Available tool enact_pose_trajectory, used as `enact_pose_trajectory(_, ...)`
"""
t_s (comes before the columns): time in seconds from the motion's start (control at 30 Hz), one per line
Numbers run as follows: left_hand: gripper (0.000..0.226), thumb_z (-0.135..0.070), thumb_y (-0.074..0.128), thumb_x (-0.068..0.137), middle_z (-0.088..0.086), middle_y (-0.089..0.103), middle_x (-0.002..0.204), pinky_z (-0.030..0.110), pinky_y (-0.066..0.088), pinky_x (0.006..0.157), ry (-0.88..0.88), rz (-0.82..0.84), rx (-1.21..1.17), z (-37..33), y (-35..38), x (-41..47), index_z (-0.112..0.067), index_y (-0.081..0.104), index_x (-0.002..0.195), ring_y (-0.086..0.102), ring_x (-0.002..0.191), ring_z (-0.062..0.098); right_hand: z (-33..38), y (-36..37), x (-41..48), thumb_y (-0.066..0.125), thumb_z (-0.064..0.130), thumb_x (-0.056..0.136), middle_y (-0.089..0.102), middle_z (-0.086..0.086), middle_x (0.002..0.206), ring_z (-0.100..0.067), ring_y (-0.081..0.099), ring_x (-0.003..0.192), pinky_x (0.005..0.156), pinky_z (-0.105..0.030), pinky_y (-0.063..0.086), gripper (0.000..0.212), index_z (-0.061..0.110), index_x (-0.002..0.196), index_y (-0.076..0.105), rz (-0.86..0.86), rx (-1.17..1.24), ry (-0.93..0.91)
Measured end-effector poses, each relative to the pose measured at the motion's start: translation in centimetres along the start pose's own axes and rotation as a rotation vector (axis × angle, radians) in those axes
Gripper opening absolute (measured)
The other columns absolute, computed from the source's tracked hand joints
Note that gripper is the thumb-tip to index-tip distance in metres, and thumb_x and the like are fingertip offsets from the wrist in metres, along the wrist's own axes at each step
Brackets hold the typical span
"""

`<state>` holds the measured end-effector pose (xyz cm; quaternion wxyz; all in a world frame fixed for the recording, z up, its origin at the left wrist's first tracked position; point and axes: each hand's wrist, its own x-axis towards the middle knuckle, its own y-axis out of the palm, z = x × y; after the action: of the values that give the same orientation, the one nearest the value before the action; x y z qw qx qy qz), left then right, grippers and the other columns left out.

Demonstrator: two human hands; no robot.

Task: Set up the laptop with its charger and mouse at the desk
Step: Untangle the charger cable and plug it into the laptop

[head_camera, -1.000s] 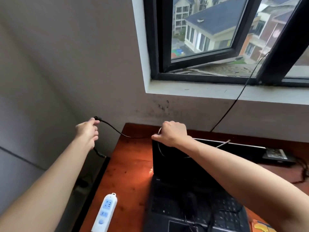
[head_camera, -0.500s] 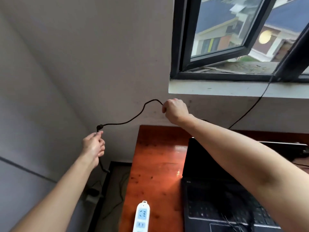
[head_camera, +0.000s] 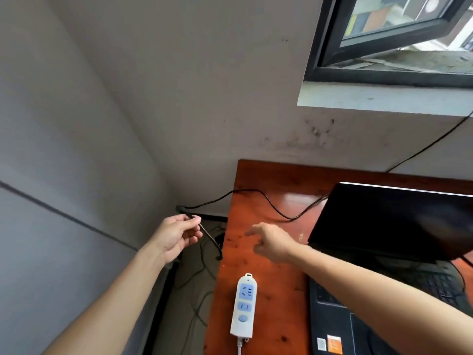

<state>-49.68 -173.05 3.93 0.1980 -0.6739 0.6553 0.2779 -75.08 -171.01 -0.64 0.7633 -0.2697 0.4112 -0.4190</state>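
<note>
The charger cable is a thin black cord. It comes out from behind the laptop's lid, sags across the back corner of the desk, leaves the desk edge toward 9 o'clock, and kinks sharply just above the left hand. That hand pinches the cord between thumb and fingertips, off the desk at about 9 o'clock from the laptop. A short tail hangs from the pinch toward 5 o'clock and ends in a small plug beside the desk edge. The right hand hovers over the desk with fingers loosely spread and holds nothing; it is blurred. The laptop is black and open with a dark screen, at 3 o'clock in the view, and its keyboard is partly hidden by the right forearm. The desk is glossy reddish-brown wood with dark specks, pushed into a corner of plain grey walls. A black-framed window sits at 1 o'clock, with smudges on the wall under its sill. A second thin black wire runs from the sill down behind the desk. More cords lie tangled on the floor at 7 o'clock. There is one laptop bearing two small stickers, one white power strip with two blue sockets and one button, one window, and two hands.
</note>
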Motion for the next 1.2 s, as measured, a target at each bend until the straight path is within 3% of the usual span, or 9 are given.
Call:
enact_pose_trajectory(0.13,0.010,-0.001,0.059,0.088,0.006,0.062,0.058,0.019,0.050,0.044,-0.093,0.076,-0.162,1.0,2.0,-0.6,-0.005,0.063,0.080,0.062,0.049,0.014,1.4,3.5,-2.4,0.071,0.027,0.081,0.062,0.003,0.123,-0.010,0.060,0.093,0.080,-0.024,0.048,0.049,0.024,0.127,0.057,0.162,0.344,-0.032)
enact_pose_trajectory(0.23,0.010,-0.004,0.058,0.089,0.005,0.062,0.058,0.019,0.050,0.045,-0.153,0.137,-0.227,2.2,3.4,-1.2,-0.006,0.062,0.080,0.061,0.050,0.014,1.2,4.5,-3.4,0.063,0.030,0.090,0.072,-0.004,0.090,-0.018,0.067,0.078,0.077,-0.037,0.055,0.014,0.016,0.090,0.068,0.099,0.424,0.011)
enact_pose_trajectory(0.33,0.014,-0.013,0.056,0.091,0.005,0.061,0.060,0.020,0.049,0.045,-0.232,0.124,-0.251,3.8,4.5,-1.4,-0.008,0.063,0.080,0.061,0.051,0.015,-0.9,4.2,-4.9,0.059,0.030,0.094,0.066,0.001,0.069,-0.012,0.062,0.061,0.068,-0.035,0.052,0.024,0.024,0.070,0.059,-0.002,0.441,0.074)
enact_pose_trajectory(0.5,0.013,-0.020,0.059,0.091,0.008,0.063,0.076,0.029,0.049,0.056,-0.073,-0.120,0.325,8.0,7.2,-0.9,-0.008,0.065,0.092,0.060,0.062,0.018,-7.0,2.5,-8.3,0.057,0.037,0.094,0.059,0.004,0.055,-0.004,0.052,0.048,0.055,-0.030,0.043,0.034,0.023,0.064,0.050,-0.175,0.390,0.171)
enact_pose_trajectory(0.57,0.012,-0.021,0.060,0.089,0.003,0.063,0.096,0.031,0.050,0.073,0.234,-0.247,0.795,9.3,8.7,-0.8,-0.017,0.066,0.098,0.059,0.085,0.018,-9.3,2.0,-9.5,0.053,0.044,0.094,0.058,0.004,0.056,-0.005,0.052,0.050,0.058,-0.031,0.043,0.034,0.024,0.067,0.051,-0.106,0.288,0.202)
enact_pose_trajectory(0.67,0.033,-0.028,0.054,0.092,-0.005,0.054,0.122,0.033,0.038,0.096,0.589,-0.050,1.129,10.4,12.1,-0.8,-0.027,0.058,0.124,0.047,0.116,0.016,-11.2,1.7,-10.4,0.051,0.050,0.093,0.054,0.007,0.057,-0.008,0.052,0.057,0.060,-0.033,0.042,0.035,0.030,0.065,0.050,-0.039,0.211,0.241)
enact_pose_trajectory(0.83,0.035,-0.040,0.048,0.096,0.003,0.063,0.126,0.039,0.043,0.099,0.366,0.361,1.236,12.5,17.5,-0.1,-0.028,0.058,0.127,0.054,0.120,0.027,-13.2,1.5,-10.9,0.056,0.049,0.091,0.059,0.010,0.063,-0.007,0.056,0.063,0.059,-0.028,0.042,0.023,0.034,0.074,0.059,-0.071,0.225,0.263)
enact_pose_trajectory(1.03,0.030,-0.030,0.050,0.095,0.007,0.065,0.122,0.041,0.046,0.092,0.476,0.333,1.189,13.5,20.4,1.7,-0.026,0.061,0.122,0.057,0.115,0.030,-15.2,2.8,-10.4,0.070,0.025,0.083,0.071,0.003,0.105,-0.015,0.065,0.097,0.083,-0.027,0.048,0.032,0.022,0.115,0.068,-0.224,0.317,0.335)
enact_pose_trajectory(1.2,0.022,-0.022,0.049,0.096,0.017,0.068,0.110,0.041,0.046,0.086,0.385,0.161,1.141,13.7,18.4,4.4,-0.014,0.066,0.108,0.059,0.105,0.036,-17.0,3.9,-11.4,0.062,0.018,0.086,0.055,-0.005,0.131,-0.029,0.048,0.122,0.088,-0.040,0.050,0.039,0.017,0.126,0.061,-0.403,-0.082,0.292)
